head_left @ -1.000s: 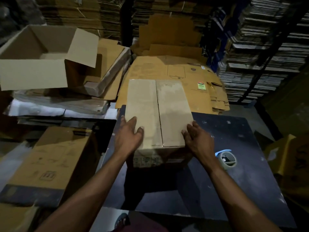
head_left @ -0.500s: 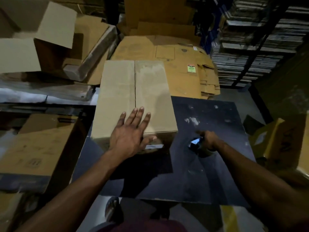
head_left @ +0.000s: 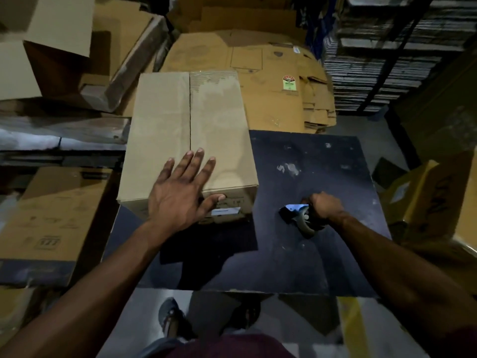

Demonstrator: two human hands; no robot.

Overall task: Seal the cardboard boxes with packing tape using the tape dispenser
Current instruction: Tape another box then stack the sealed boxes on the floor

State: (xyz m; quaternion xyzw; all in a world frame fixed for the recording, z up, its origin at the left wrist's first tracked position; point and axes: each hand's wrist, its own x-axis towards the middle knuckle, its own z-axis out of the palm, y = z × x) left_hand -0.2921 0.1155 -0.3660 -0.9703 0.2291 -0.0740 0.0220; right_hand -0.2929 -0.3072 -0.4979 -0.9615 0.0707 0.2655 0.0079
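Note:
A closed cardboard box (head_left: 219, 120) stands on the left part of a dark table (head_left: 322, 254), its two top flaps meeting in a bare centre seam. My left hand (head_left: 180, 197) lies flat on the near end of the box top, fingers spread and straight, thumb hanging over the front edge. To the right of the box, my right hand (head_left: 324, 206) grips the handle of a tape dispenser (head_left: 296, 215) just above the table. The dispenser's dark head points left toward the box, a pale blue part showing on top.
Flattened cartons (head_left: 271, 73) are piled behind the table. An open box (head_left: 38, 47) and other cartons lie at the upper left. A closed carton (head_left: 51, 223) stands at the left. Yellow boxes (head_left: 438, 202) sit at the right, beside stacked cardboard bundles (head_left: 387, 60).
My right hand left the box, reached right and took hold of the tape dispenser. My left hand moved to the middle of the box top and flattened there.

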